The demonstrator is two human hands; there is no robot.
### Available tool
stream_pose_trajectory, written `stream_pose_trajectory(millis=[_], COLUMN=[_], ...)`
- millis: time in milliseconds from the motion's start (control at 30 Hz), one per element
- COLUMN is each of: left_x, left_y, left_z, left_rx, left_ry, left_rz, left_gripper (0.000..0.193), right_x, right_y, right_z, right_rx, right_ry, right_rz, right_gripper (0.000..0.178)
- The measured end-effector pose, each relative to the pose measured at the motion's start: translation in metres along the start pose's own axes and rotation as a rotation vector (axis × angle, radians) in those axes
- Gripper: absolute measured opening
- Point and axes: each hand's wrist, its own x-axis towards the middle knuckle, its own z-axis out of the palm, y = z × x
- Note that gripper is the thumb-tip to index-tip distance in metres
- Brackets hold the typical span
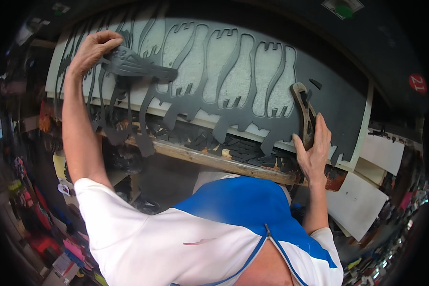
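Note:
My left hand (96, 50) is raised over the far left of the work board, its fingers pinched on a bundle of thin dark grey cut pieces (136, 65). The bundle hangs toward the right, with small holes in its face. On the right, my right hand (313, 155) has its thumb and fingers about the near end of a narrow, curved metal cutting die (302, 102). The die rests on a dark grey sheet (341, 112). Left of it, cutouts in the sheet show the pale board (226, 62) beneath.
Strips of sheet overhang the board's near edge. Dark scraps (240, 150) lie in a trough behind a wooden rail (214, 162). A small dark offcut (315, 84) lies beside the die. White sheets (357, 202) stand at the right. A dark machine beam spans the far side.

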Motion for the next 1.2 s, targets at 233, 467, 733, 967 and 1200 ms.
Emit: stream_pose_trajectory(millis=[233, 467, 733, 967, 1200], left_x=[0.066, 0.018, -0.017, -0.098, -0.123], left_y=[-0.016, 0.06, 0.111, 0.114, 0.117], left_z=[0.022, 0.043, 0.106, 0.197, 0.261], left_rx=[0.359, -0.24, -0.334, -0.962, -1.094], left_ry=[0.14, 0.17, 0.183, -0.057, 0.198], left_rz=[0.19, 0.29, 0.271, -0.179, -0.135], left_gripper=[0.029, 0.02, 0.032, 0.045, 0.032], right_x=[0.003, 0.058, 0.11, 0.094, 0.096], right_y=[0.004, -0.065, -0.143, -0.139, -0.127], right_z=[0.003, -0.017, 0.039, 0.041, 0.043], right_rx=[-0.033, 0.43, 1.122, 1.347, 0.544], right_ry=[0.049, 0.113, -0.532, -0.465, 0.212], right_rz=[0.094, 0.003, -0.049, 0.224, -0.119], right_gripper=[0.068, 0.062, 0.031, 0.022, 0.026])
